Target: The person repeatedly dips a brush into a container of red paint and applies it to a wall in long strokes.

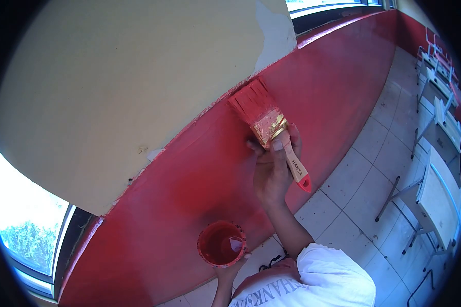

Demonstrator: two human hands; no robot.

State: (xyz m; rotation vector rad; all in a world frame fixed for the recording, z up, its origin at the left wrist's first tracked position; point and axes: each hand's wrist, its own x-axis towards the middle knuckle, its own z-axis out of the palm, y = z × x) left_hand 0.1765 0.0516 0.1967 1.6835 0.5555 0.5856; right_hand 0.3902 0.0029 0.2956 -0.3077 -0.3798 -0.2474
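My right hand (270, 176) grips a wide paintbrush (268, 118) by its wooden handle, fingers closed round it near the metal band. The bristles are coated in red paint, and their tip meets the upper edge of the red part of the wall (189, 179), just below the cream part (153, 87). Lower down, my left hand (228, 272) is closed on a red paint-smeared cup (202, 251), held in front of the wall. Some red paint and a pale patch show inside the cup. Most of the left fingers are hidden by it.
Several chairs with writing boards (438, 199) stand in a row at the right on the tiled floor (353, 179). One window (30, 225) is at the lower left, another (322, 6) at the top. Bare plaster (276, 36) shows along the cream wall's edge.
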